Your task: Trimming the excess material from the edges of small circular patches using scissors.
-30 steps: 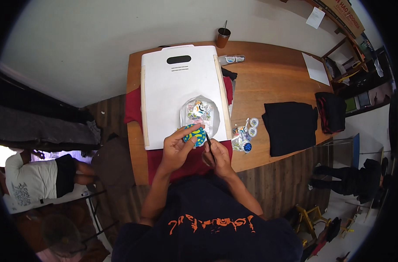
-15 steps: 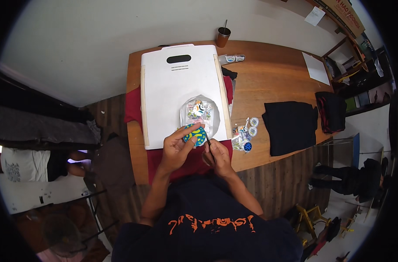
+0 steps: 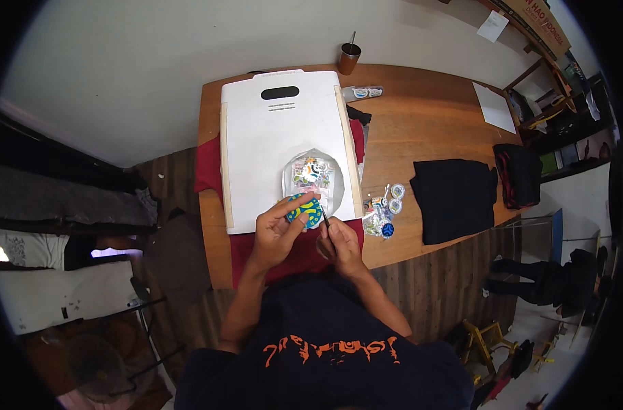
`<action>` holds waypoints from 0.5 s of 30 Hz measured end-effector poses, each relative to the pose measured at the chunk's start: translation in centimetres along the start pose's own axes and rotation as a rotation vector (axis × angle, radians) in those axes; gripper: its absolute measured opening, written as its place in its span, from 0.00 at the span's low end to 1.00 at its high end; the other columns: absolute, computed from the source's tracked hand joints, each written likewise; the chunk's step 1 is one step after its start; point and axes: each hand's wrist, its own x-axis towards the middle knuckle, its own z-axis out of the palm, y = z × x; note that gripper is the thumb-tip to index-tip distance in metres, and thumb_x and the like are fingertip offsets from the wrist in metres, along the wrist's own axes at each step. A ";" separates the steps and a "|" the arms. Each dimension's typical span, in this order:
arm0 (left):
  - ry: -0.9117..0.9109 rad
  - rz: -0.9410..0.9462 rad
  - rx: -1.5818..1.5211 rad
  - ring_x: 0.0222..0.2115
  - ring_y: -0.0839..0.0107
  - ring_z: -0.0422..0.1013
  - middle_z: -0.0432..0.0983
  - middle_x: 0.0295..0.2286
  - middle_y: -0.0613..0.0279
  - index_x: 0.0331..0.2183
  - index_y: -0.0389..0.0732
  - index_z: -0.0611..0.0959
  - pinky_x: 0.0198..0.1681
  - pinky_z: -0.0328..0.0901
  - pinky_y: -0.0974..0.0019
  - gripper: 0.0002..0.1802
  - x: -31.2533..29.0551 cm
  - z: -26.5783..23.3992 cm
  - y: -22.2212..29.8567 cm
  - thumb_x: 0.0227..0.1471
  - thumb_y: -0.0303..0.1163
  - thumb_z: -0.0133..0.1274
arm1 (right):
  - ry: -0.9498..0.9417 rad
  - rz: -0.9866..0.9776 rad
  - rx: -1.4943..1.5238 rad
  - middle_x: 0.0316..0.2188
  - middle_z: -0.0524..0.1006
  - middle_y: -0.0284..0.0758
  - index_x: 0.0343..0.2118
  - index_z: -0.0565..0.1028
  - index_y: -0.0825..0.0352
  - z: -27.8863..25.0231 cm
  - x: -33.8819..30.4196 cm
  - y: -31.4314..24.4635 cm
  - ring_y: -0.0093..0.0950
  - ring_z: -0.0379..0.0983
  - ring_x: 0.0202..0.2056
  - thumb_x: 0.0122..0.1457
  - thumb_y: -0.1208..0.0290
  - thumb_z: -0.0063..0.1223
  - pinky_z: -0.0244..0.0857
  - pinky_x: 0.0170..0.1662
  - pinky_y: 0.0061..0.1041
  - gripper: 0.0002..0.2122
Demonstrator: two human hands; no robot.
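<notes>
Between the thumb and fingers of my left hand (image 3: pixel 277 232) is a round blue sticker (image 3: pixel 303 208) with yellow-green markings. My right hand (image 3: pixel 341 247) is closed around a pair of scissors (image 3: pixel 326 214); their dark, narrow blades touch or nearly touch the sticker's right edge. Both hands are over the near edge of a white board (image 3: pixel 253 164) with an oblong slot at its far end. Just beyond my fingers, a round paper-like tray (image 3: pixel 335 191) on the board holds several colourful cut stickers (image 3: pixel 313 171).
Dark red cloth (image 3: pixel 256 256) lies under the board on the wooden table (image 3: pixel 421 116). To the right are several round stickers (image 3: pixel 395 205) and folded black cloth (image 3: pixel 455 201). A brown cup (image 3: pixel 349 59) stands at the back. People are farther off on both sides.
My hands, the sticker and the scissors have barely moved. At the far left, a person in a light shirt has shifted position.
</notes>
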 end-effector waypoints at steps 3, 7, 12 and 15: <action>-0.003 0.009 0.001 0.45 0.76 0.70 0.73 0.47 0.54 0.53 0.29 0.74 0.45 0.65 0.77 0.20 0.0 -0.1 -0.2 0.58 0.18 0.49 | -0.002 0.001 0.002 0.14 0.56 0.23 0.30 0.65 0.64 -0.1 0.0 0.1 0.14 0.48 0.14 0.70 0.57 0.35 0.47 0.19 0.17 0.16; -0.016 0.021 0.001 0.43 0.77 0.70 0.73 0.47 0.55 0.53 0.30 0.75 0.42 0.65 0.78 0.20 0.0 -0.3 -0.4 0.58 0.18 0.49 | -0.004 -0.002 0.003 0.13 0.56 0.23 0.30 0.64 0.63 0.0 0.0 -0.1 0.14 0.48 0.14 0.70 0.56 0.35 0.47 0.19 0.18 0.16; -0.017 0.001 0.010 0.43 0.78 0.70 0.73 0.48 0.55 0.53 0.30 0.74 0.39 0.65 0.79 0.20 0.0 -0.1 -0.1 0.58 0.19 0.49 | -0.002 -0.007 0.006 0.13 0.56 0.23 0.30 0.65 0.63 0.0 0.0 0.0 0.14 0.48 0.14 0.70 0.56 0.34 0.47 0.19 0.18 0.17; -0.020 0.000 0.010 0.43 0.79 0.70 0.73 0.48 0.55 0.53 0.30 0.74 0.39 0.65 0.79 0.20 0.0 -0.1 -0.2 0.58 0.18 0.49 | 0.005 0.003 0.007 0.12 0.55 0.23 0.30 0.65 0.64 0.0 0.1 0.0 0.14 0.48 0.13 0.70 0.55 0.34 0.47 0.19 0.18 0.17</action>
